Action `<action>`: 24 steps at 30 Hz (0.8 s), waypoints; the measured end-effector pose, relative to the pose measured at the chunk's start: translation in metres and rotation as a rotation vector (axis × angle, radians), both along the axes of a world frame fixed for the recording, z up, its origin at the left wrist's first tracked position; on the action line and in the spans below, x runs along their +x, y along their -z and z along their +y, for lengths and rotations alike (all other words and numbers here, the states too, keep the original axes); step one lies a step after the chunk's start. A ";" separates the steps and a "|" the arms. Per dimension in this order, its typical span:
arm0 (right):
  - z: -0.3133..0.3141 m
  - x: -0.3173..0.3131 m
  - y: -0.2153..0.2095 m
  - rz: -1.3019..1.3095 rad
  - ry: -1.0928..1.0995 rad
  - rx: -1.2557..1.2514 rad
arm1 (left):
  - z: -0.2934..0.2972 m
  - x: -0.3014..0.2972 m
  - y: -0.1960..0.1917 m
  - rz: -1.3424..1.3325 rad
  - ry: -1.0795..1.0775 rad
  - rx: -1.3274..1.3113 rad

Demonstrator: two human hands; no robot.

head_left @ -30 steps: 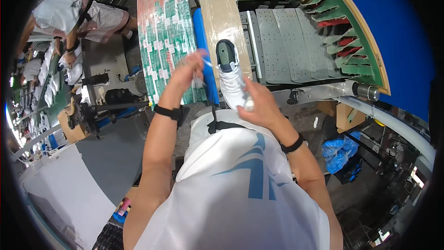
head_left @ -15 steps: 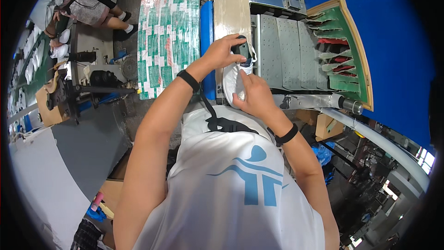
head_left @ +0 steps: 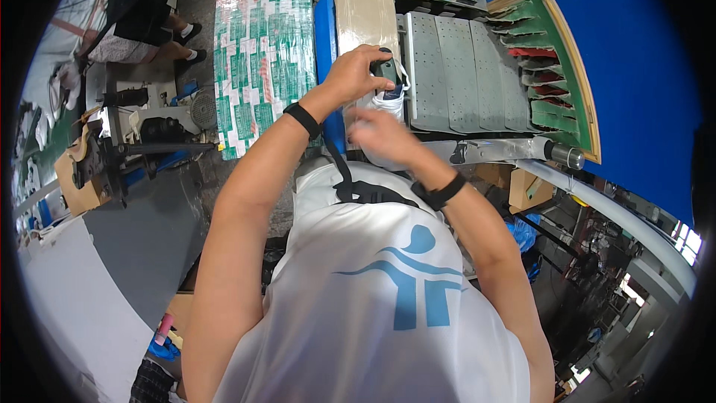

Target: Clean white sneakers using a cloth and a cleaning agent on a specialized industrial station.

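A white sneaker (head_left: 386,98) with a dark green insert in its opening sits in front of my chest, above the near edge of a grey perforated machine bed (head_left: 455,75). My left hand (head_left: 356,75) grips the top of the shoe around the dark insert. My right hand (head_left: 380,136) is blurred and lies against the shoe's lower side; its grip is partly hidden. Both wrists carry black bands.
A tan padded board (head_left: 365,11) lies left of the bed, a blue rail (head_left: 325,30) beside it. A green rack (head_left: 556,67) holds red and green pieces at right. A patterned red-green mat (head_left: 261,45) covers the floor. Another person (head_left: 142,22) sits far left by a machine (head_left: 142,142).
The shoe has gone from raised in my right hand to lower at the machine's edge. My left hand came onto its top and my right hand slid under it.
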State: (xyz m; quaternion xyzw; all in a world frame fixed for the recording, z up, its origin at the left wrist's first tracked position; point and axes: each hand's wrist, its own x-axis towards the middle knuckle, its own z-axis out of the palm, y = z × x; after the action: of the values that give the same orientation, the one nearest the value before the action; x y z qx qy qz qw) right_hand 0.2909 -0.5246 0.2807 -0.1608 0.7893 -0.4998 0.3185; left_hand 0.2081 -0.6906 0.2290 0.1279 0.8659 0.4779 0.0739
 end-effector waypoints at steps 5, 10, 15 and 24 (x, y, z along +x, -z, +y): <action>0.000 0.027 -0.037 0.130 -0.293 0.054 | -0.023 -0.004 0.018 0.013 0.004 0.119; 0.058 0.014 -0.042 0.341 0.105 0.288 | -0.002 0.025 0.015 -0.097 -0.016 0.186; 0.082 -0.001 -0.033 0.654 -0.176 0.450 | 0.010 0.027 0.014 0.004 -0.142 0.149; 0.099 0.036 -0.078 0.439 -0.125 0.420 | 0.009 0.024 0.014 0.063 -0.125 0.128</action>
State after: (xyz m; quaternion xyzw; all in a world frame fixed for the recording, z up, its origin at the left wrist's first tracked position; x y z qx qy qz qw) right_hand 0.3264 -0.4256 0.3586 -0.2436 0.9138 -0.2588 0.1967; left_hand 0.2319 -0.6811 0.2149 0.0929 0.8418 0.5317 0.0082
